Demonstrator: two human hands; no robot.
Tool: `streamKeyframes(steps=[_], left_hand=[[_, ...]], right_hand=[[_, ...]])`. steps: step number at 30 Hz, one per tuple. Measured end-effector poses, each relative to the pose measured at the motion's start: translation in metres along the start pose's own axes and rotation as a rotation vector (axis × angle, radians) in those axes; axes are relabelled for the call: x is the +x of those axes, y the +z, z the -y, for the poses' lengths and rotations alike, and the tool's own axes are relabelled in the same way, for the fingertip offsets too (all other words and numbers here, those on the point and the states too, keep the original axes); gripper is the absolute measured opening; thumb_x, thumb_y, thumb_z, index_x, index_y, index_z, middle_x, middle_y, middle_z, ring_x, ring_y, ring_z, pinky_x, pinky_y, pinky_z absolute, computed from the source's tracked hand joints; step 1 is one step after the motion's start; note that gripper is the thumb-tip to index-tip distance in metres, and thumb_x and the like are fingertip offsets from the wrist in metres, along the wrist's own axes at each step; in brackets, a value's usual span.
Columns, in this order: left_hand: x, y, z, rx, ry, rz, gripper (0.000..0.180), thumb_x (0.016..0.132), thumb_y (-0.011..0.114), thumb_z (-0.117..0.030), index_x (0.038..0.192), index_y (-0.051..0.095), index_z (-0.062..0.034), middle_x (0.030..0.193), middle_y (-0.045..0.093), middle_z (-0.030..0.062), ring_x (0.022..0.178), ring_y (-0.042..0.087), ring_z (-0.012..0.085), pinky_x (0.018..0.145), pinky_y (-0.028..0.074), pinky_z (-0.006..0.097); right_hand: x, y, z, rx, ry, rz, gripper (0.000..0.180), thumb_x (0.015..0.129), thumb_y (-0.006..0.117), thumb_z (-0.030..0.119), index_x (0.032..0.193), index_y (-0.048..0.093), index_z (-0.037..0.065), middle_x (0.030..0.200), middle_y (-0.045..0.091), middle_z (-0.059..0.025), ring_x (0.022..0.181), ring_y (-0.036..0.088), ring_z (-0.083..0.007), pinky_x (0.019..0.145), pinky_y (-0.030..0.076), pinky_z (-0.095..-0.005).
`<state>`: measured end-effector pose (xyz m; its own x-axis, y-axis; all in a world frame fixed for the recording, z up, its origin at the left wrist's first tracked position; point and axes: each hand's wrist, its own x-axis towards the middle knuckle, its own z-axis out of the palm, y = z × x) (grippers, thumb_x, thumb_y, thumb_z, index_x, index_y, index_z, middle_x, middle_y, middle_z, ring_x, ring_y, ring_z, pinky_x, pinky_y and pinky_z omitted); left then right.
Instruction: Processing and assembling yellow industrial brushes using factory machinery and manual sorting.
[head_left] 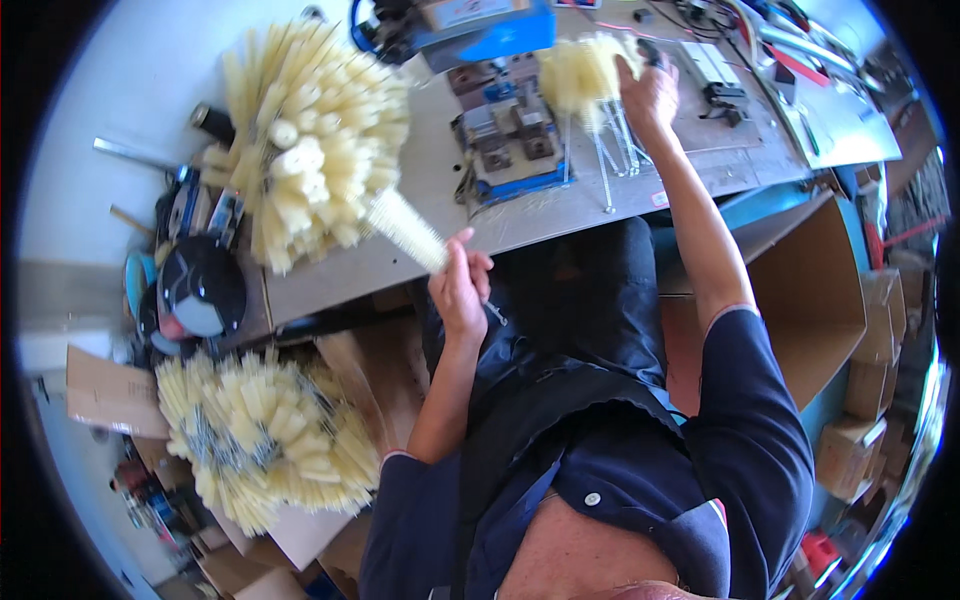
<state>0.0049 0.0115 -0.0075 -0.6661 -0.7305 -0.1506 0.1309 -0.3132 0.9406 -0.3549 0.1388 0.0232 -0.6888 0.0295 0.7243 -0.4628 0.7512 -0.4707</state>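
My left hand (pixel 462 290) is closed round a bottle brush (pixel 408 228) with pale yellow bristles. The bristled end points up and left, while its looped wire handle (pixel 497 315) sticks out below my fingers. Beyond the bench edge, my right hand (pixel 652 92) reaches to a small heap of similar brushes (pixel 585 75), thumb and fingers apart at the heap's right side. A small dark thing (pixel 650 52) shows by those fingertips; blur hides whether they touch it. The heap's wire handles (pixel 607 170) hang toward the bench's front edge.
A large brush pile (pixel 310 140) covers the bench's left end. A metal clamping fixture on a blue base (pixel 510 145) stands mid-bench under a blue machine part (pixel 490 38). More brushes (pixel 260 430) fill a box at lower left. An open carton (pixel 810 285) stands at right.
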Motion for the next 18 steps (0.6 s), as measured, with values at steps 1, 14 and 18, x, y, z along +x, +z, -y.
streamKeyframes(steps=[1,14,18], left_hand=[[0.000,0.000,0.000,-0.005,-0.027,0.006,0.040,0.108,0.049,-0.037,0.121,0.062,-0.0021,0.071,0.062,0.0034,0.046,0.037,0.0017,0.041,0.025,0.019],[-0.007,0.003,0.010,0.176,-0.130,0.429,0.050,0.110,0.038,-0.045,0.112,0.065,-0.0022,0.072,0.062,0.0028,0.049,0.048,0.0045,0.041,0.033,0.021],[-0.012,0.002,0.006,0.004,-0.094,0.324,0.057,0.108,0.039,-0.049,0.121,0.060,0.0022,0.084,0.067,0.0083,0.057,0.058,0.0083,0.046,0.044,0.020]], right_hand=[[-0.015,-0.008,0.014,0.211,0.054,0.003,0.044,0.093,0.065,0.043,0.090,0.072,0.000,0.095,0.073,-0.0192,0.089,0.068,-0.0333,0.085,0.051,-0.0439],[-0.162,-0.103,0.144,1.045,0.774,1.378,0.052,0.099,0.060,0.032,0.064,0.062,-0.006,0.053,0.058,-0.0092,0.035,0.050,-0.0170,0.034,0.040,-0.0298],[-0.152,-0.071,0.153,1.053,0.866,1.174,0.049,0.100,0.060,0.034,0.067,0.061,-0.002,0.061,0.059,-0.0105,0.050,0.055,-0.0191,0.045,0.044,-0.0352]])
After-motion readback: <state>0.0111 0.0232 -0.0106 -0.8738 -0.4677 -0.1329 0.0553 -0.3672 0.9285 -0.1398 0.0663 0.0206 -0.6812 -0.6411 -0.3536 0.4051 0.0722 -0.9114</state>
